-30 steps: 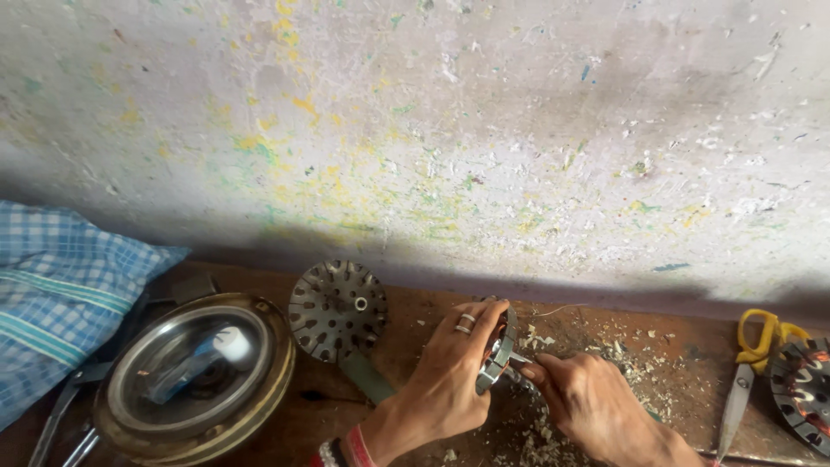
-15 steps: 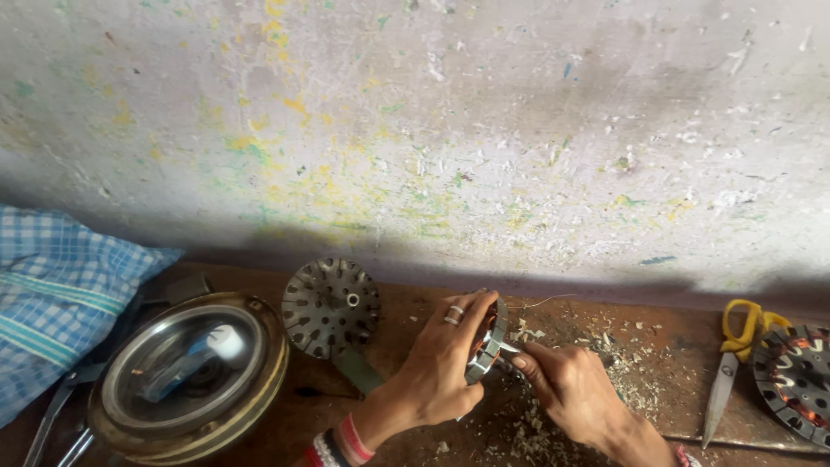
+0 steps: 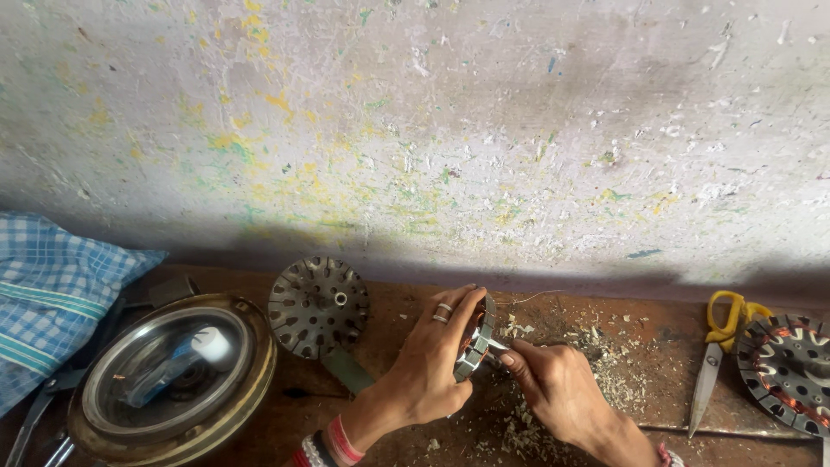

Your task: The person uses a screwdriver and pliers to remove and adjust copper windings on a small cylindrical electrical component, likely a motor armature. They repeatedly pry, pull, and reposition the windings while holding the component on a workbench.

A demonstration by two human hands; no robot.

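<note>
— What has shifted since a second ago?

— Hardly anything on the bench; both my hands have slid a little to the right and the metal ring now stands more on edge between them. My left hand [image 3: 432, 367] curls round that ring-shaped stator [image 3: 477, 339], thumb on the near side and fingers over its top, pressed tight on it. It sits low at the centre of the wooden bench [image 3: 389, 303], just off the surface, above a scatter of pale scrapings [image 3: 596, 363].

— And the other hand?

— My right hand [image 3: 558, 385] pinches a thin metal tool [image 3: 494, 344] between thumb and forefinger, its tip touching the ring's inner edge — I cannot tell what kind of tool it is.

— Anything wrapped, labelled or signed around you?

— No label or sign that I can make out. To the left stands a round brass-coloured housing [image 3: 259, 355] with a shiny dish inside and a small white-capped bottle [image 3: 186, 359] lying in it. Just beside it leans a dark slotted disc [image 3: 317, 305]. A blue checked cloth [image 3: 52, 294] lies at the far left edge.

— On the right?

— Yellow-handled scissors [image 3: 718, 346] lie well apart from my hands, blades pointing toward me, and next to them a wound stator with copper coils [image 3: 791, 372] at the frame's edge. Behind everything rises a paint-flecked wall [image 3: 432, 130].
</note>
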